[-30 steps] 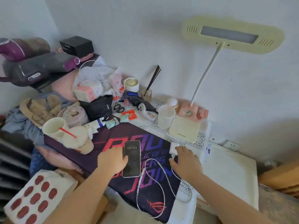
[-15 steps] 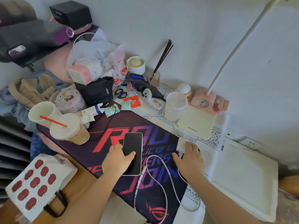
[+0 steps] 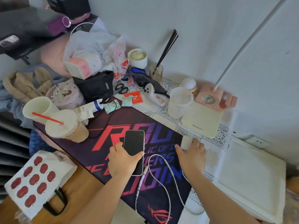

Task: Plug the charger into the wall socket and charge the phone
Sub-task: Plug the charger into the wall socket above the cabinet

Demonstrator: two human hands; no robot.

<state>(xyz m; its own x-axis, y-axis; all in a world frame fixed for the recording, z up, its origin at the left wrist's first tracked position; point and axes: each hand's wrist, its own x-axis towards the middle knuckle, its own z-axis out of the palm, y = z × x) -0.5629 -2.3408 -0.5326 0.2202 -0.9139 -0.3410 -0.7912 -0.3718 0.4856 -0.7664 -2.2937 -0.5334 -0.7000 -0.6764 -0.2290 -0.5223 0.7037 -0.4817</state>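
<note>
A phone (image 3: 134,143) with a dark screen lies on the black and purple desk mat (image 3: 145,180). My left hand (image 3: 123,159) wraps its lower half, thumb across the screen. My right hand (image 3: 191,156) closes over a white charger block (image 3: 186,142) at the mat's right edge. A white cable (image 3: 168,193) loops over the mat from under that hand, and its plug end (image 3: 144,172) lies beside the phone's bottom corner, apart from it. A white wall socket (image 3: 257,141) sits low on the wall at right.
Two drink cups (image 3: 64,125) with a red straw stand at the mat's left corner. A cream lamp base (image 3: 202,122), a pink clock (image 3: 208,98) and a clear cup (image 3: 180,102) stand behind my right hand. A white slab (image 3: 252,177) lies below the socket. Clutter fills the back left.
The phone's screen went from lit to dark. The view tipped down and closer. My left hand took hold of the phone and my right hand settled over the charger block.
</note>
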